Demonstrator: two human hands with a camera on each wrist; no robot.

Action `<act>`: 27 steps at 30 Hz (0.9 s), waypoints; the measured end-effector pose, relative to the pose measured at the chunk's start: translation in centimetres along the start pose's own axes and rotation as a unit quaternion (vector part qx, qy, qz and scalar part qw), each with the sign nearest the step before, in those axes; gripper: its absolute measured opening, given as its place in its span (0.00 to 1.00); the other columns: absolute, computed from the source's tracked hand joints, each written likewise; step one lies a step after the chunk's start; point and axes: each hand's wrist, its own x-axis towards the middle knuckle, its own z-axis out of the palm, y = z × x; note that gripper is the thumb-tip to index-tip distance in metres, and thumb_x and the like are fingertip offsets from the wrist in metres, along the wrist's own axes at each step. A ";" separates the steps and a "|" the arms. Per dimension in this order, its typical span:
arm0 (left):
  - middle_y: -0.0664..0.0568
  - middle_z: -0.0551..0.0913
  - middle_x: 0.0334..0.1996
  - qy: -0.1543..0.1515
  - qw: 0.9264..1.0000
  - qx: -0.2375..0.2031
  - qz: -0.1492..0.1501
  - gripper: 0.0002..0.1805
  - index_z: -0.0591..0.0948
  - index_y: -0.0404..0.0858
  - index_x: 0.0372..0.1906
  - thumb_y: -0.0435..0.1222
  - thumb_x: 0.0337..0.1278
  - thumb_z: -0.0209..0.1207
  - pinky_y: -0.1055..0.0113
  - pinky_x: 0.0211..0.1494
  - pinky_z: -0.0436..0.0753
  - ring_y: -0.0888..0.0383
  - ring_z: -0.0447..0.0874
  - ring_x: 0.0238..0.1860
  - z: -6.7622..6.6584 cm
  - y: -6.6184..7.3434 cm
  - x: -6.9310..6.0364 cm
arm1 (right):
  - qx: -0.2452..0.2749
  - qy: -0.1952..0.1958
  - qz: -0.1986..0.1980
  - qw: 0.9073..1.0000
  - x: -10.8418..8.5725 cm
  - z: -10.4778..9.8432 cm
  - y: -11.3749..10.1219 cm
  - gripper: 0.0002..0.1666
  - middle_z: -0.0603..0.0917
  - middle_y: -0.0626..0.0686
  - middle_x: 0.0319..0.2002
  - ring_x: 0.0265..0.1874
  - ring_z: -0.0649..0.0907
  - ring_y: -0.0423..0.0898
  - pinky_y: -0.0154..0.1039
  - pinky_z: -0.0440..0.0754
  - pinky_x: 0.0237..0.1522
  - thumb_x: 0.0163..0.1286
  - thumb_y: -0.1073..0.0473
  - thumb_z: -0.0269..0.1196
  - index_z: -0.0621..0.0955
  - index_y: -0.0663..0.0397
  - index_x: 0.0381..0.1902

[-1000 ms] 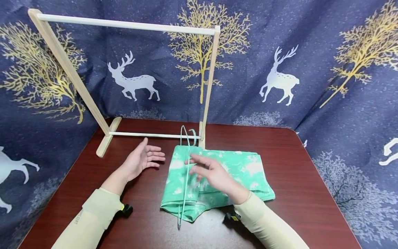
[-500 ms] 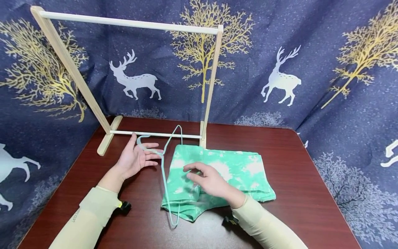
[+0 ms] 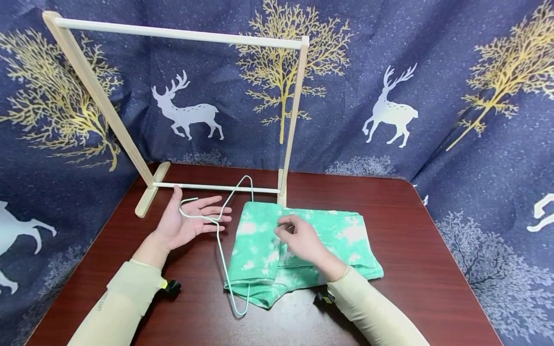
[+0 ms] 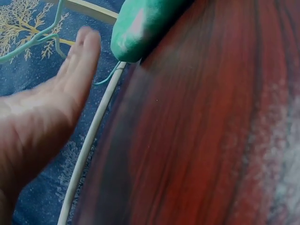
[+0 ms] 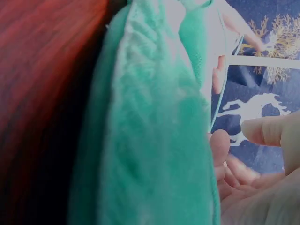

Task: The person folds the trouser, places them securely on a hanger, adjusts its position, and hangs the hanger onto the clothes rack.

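Observation:
A folded green-and-white tie-dyed cloth (image 3: pixel 255 245) lies on the table. Through its left fold runs a thin light-green clothes hanger (image 3: pixel 225 271), its bottom bar hidden in the fabric and its hook pointing left. Behind that hook, my left hand (image 3: pixel 183 223) is held with fingers straight and spread. In the left wrist view, the hanger (image 4: pixel 35 40) shows just past my fingertips; whether it touches them I cannot tell. My right hand (image 3: pixel 305 242) is above the cloth with loosely bent fingers. The right wrist view shows its thumb (image 5: pixel 265 131) apart from the fingers, nothing held.
A wooden rack stands behind, with an upper rail (image 3: pixel 182 33), a low rail (image 3: pixel 207 187) and side posts (image 3: pixel 294 115). The red-brown table (image 3: pixel 415 269) reaches a dark blue curtain (image 3: pixel 337 129) printed with deer and trees.
The hanger has tipped left, its hook swinging from beside the rack's right foot to in front of my left palm. My left hand shifted slightly left; my right fingers have bent more.

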 end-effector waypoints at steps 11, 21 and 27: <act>0.37 0.87 0.64 0.070 0.982 0.177 0.001 0.24 0.71 0.41 0.83 0.34 0.94 0.45 0.57 0.52 0.92 0.50 0.93 0.56 1.6 -1.4 0.6 | 0.055 -0.036 0.077 0.995 0.5 -0.2 0.6 0.35 0.88 0.57 0.40 0.25 0.88 0.51 0.47 0.90 0.30 0.83 0.51 0.69 0.73 0.66 0.75; 0.47 0.89 0.30 0.284 0.920 0.257 -0.084 0.28 0.73 0.19 0.72 0.39 0.88 0.58 0.70 0.26 0.83 0.58 0.87 0.26 3.8 -2.8 2.0 | 0.055 -0.050 0.077 0.994 0.5 0.4 1.3 0.32 0.88 0.54 0.37 0.25 0.88 0.48 0.41 0.86 0.29 0.81 0.45 0.71 0.81 0.66 0.66; 0.46 0.89 0.28 0.286 0.915 0.272 -0.079 0.25 0.76 0.18 0.68 0.38 0.88 0.58 0.66 0.29 0.88 0.58 0.87 0.22 4.2 -3.2 2.4 | 0.001 -0.044 0.047 0.998 0.3 1.2 1.3 0.21 0.81 0.49 0.23 0.20 0.85 0.48 0.40 0.75 0.28 0.82 0.45 0.70 0.81 0.58 0.41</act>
